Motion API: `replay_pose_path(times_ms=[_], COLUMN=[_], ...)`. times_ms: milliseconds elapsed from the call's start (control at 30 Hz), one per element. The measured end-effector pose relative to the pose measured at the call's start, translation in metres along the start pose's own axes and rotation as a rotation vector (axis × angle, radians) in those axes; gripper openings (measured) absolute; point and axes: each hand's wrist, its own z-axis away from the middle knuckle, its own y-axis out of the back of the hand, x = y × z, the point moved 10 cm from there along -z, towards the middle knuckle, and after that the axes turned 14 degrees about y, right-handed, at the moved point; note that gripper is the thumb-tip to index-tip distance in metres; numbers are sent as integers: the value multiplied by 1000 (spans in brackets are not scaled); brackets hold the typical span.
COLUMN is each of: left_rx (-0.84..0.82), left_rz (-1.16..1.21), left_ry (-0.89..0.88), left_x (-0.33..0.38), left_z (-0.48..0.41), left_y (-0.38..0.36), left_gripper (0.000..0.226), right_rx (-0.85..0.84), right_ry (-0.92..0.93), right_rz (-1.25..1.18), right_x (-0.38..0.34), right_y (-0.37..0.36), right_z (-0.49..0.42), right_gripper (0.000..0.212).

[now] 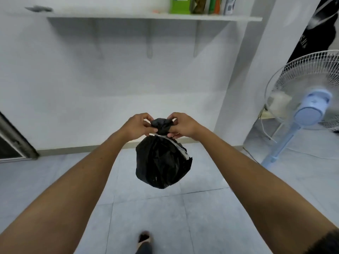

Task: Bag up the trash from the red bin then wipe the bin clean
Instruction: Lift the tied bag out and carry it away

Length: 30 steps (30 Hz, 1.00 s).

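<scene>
A small, full black trash bag (162, 162) hangs in mid-air in front of me, above the tiled floor. Its neck is gathered into a bunched knot at the top, with a strip of white showing along its right side. My left hand (136, 126) pinches the knot from the left and my right hand (180, 126) pinches it from the right, both arms stretched forward. The red bin is not in view.
A standing fan (310, 110) with a blue motor and pole stands at the right, its cord trailing on the floor. A white wall shelf (146, 16) with packages runs overhead. A dark door frame (14, 142) is at the left. My foot (145, 239) shows below.
</scene>
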Motion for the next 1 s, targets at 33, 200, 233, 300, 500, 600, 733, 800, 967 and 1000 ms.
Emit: replay_pose_path(times_ms=[33,200,233,300,500,600,733,800,967,1000], left_rx=[-28,-154,-171,-209,-206,-204,-138,-88,-29,-32], left_rz=[-6,10,10,21,120,121,90,60,-9,-10], left_ry=[3,19,24,38,119,146,171,179,235,258], left_x=[-5,-32,-35,-38,-58,-63,-81,-99,-162,-177], left_z=[-24,-131,-147,-188,-286,-331,-392,-431,-520,-538], left_y=[-4,-25,-28,-33,-52,-66,-88,-102,-145,-156], left_gripper=[21,26,26,25,19,19,12,6,10,12], right_rx=[15,56,64,97,190,223,276,292,337,347], right_ry=[-17,-126,-146,-183,-265,-315,-358,-376,-459,-474], right_rz=[12,63,72,74,28,-31,-84,-110,-268,-273], right_x=[16,89,100,125,199,244,306,347,460,484], right_y=[4,22,26,38,68,76,86,87,68,64], right_z=[-16,-89,-101,-131,-202,-233,-272,-296,-347,-357], right_gripper=[25,26,26,25,25,26,25,27,30,30])
